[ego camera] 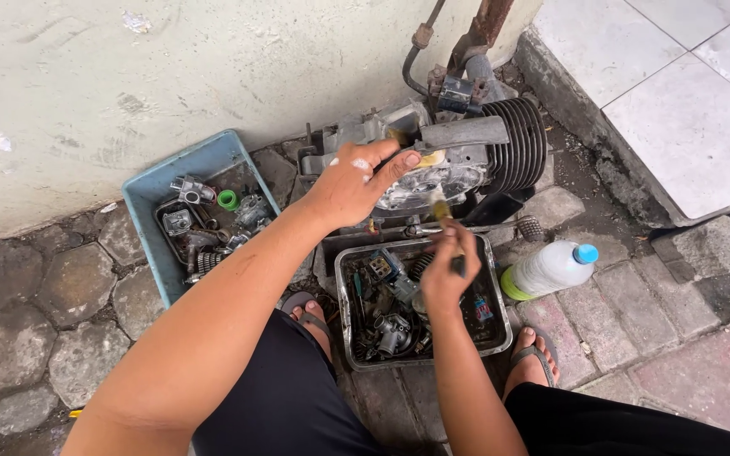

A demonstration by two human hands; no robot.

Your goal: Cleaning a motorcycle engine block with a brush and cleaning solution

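**Brush on the engine case, loose parts close below**

The left hand (350, 181) lies on top of the small engine (454, 156), fingers spread and pressing on the crankcase cover (420, 187); it grips nothing, it only steadies the casting. The right hand (448, 272) is closed around the handle of a paintbrush (441, 205), whose yellowish bristles touch the cover just beyond the left fingertips. The engine sits beyond both hands, propped against the wall, its black cooling fins (519, 143) to the right of the left hand.

Directly under the right hand stands a metal tray (341, 297) holding a carburettor and other small oily parts. Left of the left forearm is a blue plastic tub (149, 221) with more parts and a green ring (228, 200). To the right of the right hand a plastic bottle with a blue cap (551, 268) lies on its side on the paving.

The risks, as I judge them: the engine seems to rest only on uneven stones, so a harder push from the steadying hand could tip or slide it toward the tray. Grime flicked off the bristles would likely land in the open tray, fouling the parts there. The fins and case edges sit close to bare fingers, and a slip of an oily brush handle could scrape knuckles. The sandalled feet are near both tray and bottle, which might roll if nudged.
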